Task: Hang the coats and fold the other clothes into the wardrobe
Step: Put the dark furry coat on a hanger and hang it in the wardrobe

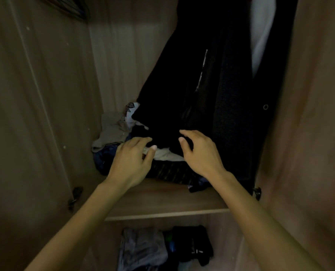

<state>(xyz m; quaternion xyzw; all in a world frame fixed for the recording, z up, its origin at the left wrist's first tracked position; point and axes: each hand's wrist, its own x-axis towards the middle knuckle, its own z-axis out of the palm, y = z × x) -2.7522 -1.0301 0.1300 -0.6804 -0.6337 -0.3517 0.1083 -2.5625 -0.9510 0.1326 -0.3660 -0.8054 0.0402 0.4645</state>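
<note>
Inside the wooden wardrobe, black coats (211,79) hang on the right, one with a silver zipper, their hems reaching down to the shelf (162,200). A heap of clothes (114,133) lies on that shelf: grey, white, blue and dark striped pieces. My left hand (131,163) hovers over the heap with fingers apart, its thumb near a white garment (166,154). My right hand (200,151) is beside it, fingers spread and curled, just at the black coat's hem. Neither hand visibly holds anything.
The wardrobe's left wall (35,114) and right door panel (309,133) close in on both sides. Below the shelf lie more clothes, grey (143,249) and black (192,243). Hinges sit at the lower left (75,194) and lower right (257,191).
</note>
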